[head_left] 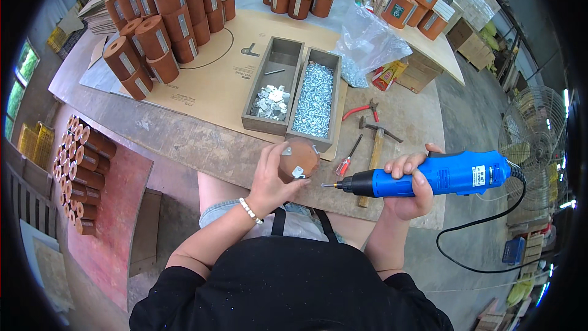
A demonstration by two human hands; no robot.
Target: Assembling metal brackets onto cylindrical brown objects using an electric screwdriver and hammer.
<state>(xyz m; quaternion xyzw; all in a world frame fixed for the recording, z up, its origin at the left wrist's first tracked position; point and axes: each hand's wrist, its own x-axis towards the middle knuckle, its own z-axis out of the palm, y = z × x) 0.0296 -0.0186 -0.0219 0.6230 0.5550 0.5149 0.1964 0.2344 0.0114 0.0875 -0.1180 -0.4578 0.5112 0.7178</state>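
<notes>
My left hand [273, 176] is wrapped round a reddish-brown wooden cylinder [298, 154] at the table's near edge. Small silver metal plates [298, 172] sit on the cylinder's face and rim. In my right hand [411, 185] is a blue electric screwdriver [453, 173], held level, its bit pointing left toward the cylinder but apart from it. A black cord trails from the tool's back end. Beyond the cylinder stand two grey wooden trays: the left tray [257, 124] holds loose metal plates [271, 102] and one thin metal rod, the right tray [331, 132] many silver screws [313, 99].
Right of the trays lie red-handled pliers [360, 110], a hammer [375, 156] and a red screwdriver [345, 165]. Behind is a clear plastic bag [370, 37]. Brown cylinders [168, 24] are stacked at the far left, with more [299, 3] at the back. A fan [533, 141] stands at right.
</notes>
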